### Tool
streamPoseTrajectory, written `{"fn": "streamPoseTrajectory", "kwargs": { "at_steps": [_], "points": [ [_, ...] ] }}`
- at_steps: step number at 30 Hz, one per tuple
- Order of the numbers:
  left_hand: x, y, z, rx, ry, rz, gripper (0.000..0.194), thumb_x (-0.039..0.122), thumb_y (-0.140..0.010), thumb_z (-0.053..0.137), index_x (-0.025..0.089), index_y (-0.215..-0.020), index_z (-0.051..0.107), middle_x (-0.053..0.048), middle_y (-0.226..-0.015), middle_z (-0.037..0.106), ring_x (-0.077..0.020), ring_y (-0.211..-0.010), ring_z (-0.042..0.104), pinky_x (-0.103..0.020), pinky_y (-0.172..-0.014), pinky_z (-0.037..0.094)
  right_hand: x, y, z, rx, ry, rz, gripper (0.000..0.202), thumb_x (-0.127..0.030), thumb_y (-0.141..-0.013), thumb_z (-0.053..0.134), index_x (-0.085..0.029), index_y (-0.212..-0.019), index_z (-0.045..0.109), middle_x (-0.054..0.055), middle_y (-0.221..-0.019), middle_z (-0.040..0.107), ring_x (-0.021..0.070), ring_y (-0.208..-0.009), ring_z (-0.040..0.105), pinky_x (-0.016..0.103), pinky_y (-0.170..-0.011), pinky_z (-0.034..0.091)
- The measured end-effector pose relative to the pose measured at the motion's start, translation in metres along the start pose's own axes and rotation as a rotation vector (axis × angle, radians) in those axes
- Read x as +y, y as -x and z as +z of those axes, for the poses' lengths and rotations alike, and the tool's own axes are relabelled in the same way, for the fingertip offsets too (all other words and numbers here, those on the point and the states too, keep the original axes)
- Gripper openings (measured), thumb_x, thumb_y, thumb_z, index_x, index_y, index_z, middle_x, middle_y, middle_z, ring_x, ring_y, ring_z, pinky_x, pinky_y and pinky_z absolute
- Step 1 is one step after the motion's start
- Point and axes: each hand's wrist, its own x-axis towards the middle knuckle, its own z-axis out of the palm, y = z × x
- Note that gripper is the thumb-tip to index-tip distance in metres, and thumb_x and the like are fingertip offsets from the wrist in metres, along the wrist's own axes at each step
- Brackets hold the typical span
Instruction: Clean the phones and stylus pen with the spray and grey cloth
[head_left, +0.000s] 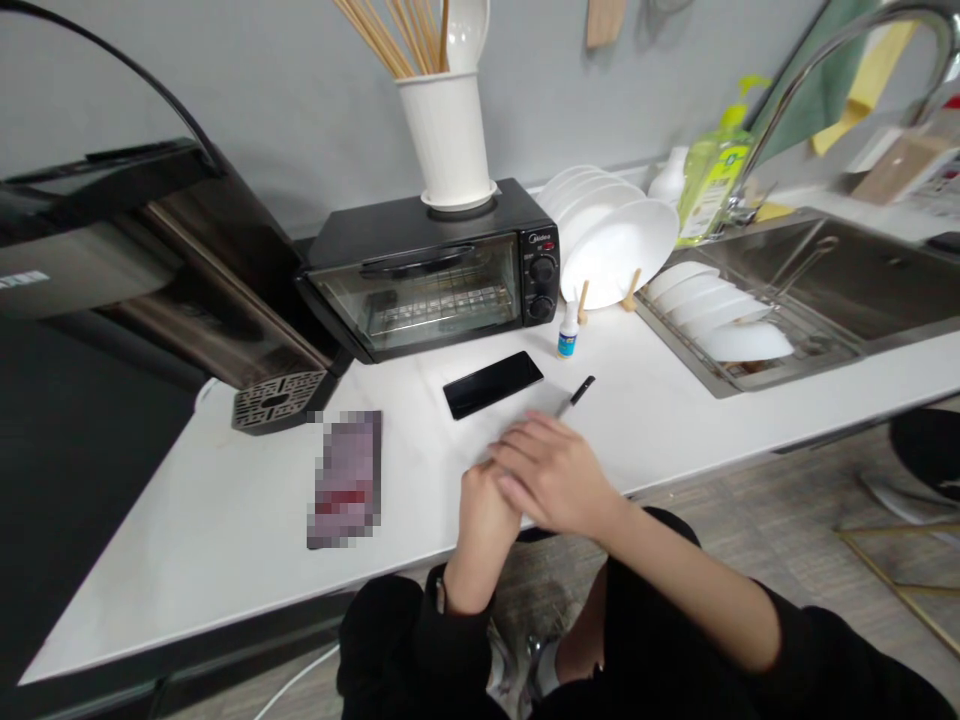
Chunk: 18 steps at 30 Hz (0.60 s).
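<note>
Loosely extended, the right hand (551, 470) overlaps a slim tool (581, 391) and the left hand (486, 512), whose grip is indiscernible.

A plain grey wall (232, 110) rises behind the oven (427, 280), and a white counter (187, 570) runs beneath it under soft, even light. To the right of the oven, a metal sink (900, 285) is set into the counter. In front of the oven, below the counter's edge, lies a grey-brown floor (750, 515) with a wood-like grain, a gold-coloured metal frame (900, 588) standing well off to the right.
</note>
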Motion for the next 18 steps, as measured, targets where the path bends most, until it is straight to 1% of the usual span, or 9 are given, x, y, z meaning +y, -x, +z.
{"fn": "streamPoseTrajectory", "kwargs": {
  "at_steps": [2,4,6,8,10,12,14,16,18],
  "points": [
    [0.0005,0.0002,-0.0009,-0.009,0.054,0.004,0.03,0.003,-0.091,0.058,0.021,-0.105,0.077,-0.006,-0.093,0.083,-0.0216,-0.08,0.079,-0.028,-0.076,0.061,0.0038,0.0002,0.0,0.09,0.096,0.182,0.036,-0.028,-0.106,0.04,-0.018,-0.098,0.074,0.01,-0.095,0.076,0.0272,-0.097,0.065,0.051,-0.109,0.043],
    [0.0016,0.0001,-0.002,-0.028,0.096,-0.022,0.033,0.005,-0.094,0.054,0.022,-0.112,0.076,-0.007,-0.101,0.083,-0.022,-0.085,0.079,-0.029,-0.081,0.061,0.006,0.0001,0.0002,0.136,0.118,0.268,0.034,-0.026,-0.106,0.04,-0.019,-0.1,0.073,0.009,-0.099,0.076,0.0273,-0.101,0.065,0.054,-0.115,0.037],
    [0.0026,-0.0001,-0.0027,-0.055,0.104,-0.051,0.028,0.003,-0.09,0.054,0.019,-0.096,0.078,-0.008,-0.087,0.082,-0.0234,-0.076,0.077,-0.03,-0.075,0.06,0.0049,0.0,0.0006,0.073,0.04,0.118,0.031,-0.03,-0.105,0.044,-0.019,-0.112,0.073,0.009,-0.112,0.077,0.027,-0.11,0.064,0.052,-0.119,0.035],
    [0.0032,-0.0002,-0.003,-0.066,0.101,-0.055,0.025,0.002,-0.087,0.057,0.018,-0.086,0.076,-0.008,-0.08,0.08,-0.0244,-0.071,0.076,-0.03,-0.072,0.06,0.0046,-0.0005,0.0004,0.014,0.001,-0.024,0.034,-0.034,-0.105,0.045,-0.018,-0.113,0.073,0.01,-0.11,0.077,0.0267,-0.107,0.065,0.048,-0.112,0.043],
    [0.0032,0.0,-0.003,-0.052,0.13,-0.04,0.027,0.004,-0.09,0.057,0.019,-0.1,0.077,-0.009,-0.096,0.082,-0.0249,-0.085,0.079,-0.031,-0.081,0.061,0.007,-0.0018,-0.0007,0.062,0.07,0.086,0.037,-0.032,-0.107,0.041,-0.017,-0.104,0.074,0.011,-0.101,0.077,0.0276,-0.1,0.066,0.049,-0.106,0.046],
    [0.0024,0.0004,-0.0024,-0.038,0.143,-0.04,0.032,0.006,-0.094,0.055,0.022,-0.114,0.075,-0.008,-0.109,0.082,-0.0247,-0.095,0.079,-0.032,-0.088,0.06,0.0084,-0.0031,-0.0015,0.139,0.118,0.249,0.038,-0.027,-0.107,0.038,-0.018,-0.099,0.074,0.011,-0.1,0.077,0.028,-0.101,0.067,0.053,-0.111,0.041],
    [0.0014,0.0008,-0.0016,-0.045,0.127,-0.053,0.028,0.004,-0.091,0.056,0.02,-0.103,0.076,-0.009,-0.098,0.082,-0.0259,-0.086,0.079,-0.033,-0.081,0.061,0.0068,-0.0032,-0.0012,0.1,0.051,0.162,0.034,-0.028,-0.107,0.042,-0.018,-0.11,0.073,0.011,-0.112,0.076,0.0281,-0.112,0.065,0.053,-0.118,0.035],
    [0.001,0.0009,-0.0012,-0.061,0.103,-0.058,0.022,0.004,-0.087,0.059,0.019,-0.086,0.075,-0.009,-0.083,0.08,-0.0272,-0.074,0.077,-0.033,-0.072,0.061,0.006,-0.0027,-0.0011,0.009,-0.027,-0.024,0.033,-0.035,-0.106,0.046,-0.018,-0.117,0.072,0.011,-0.114,0.076,0.0273,-0.113,0.065,0.048,-0.113,0.041],
    [0.0014,0.0004,-0.0017,-0.048,0.129,-0.039,0.022,0.006,-0.089,0.06,0.02,-0.092,0.077,-0.009,-0.091,0.082,-0.0277,-0.081,0.079,-0.033,-0.077,0.061,0.0092,-0.0024,-0.0023,0.033,-0.007,0.032,0.036,-0.035,-0.107,0.042,-0.017,-0.111,0.073,0.011,-0.106,0.076,0.0273,-0.103,0.066,0.046,-0.102,0.048]
  ]
}}
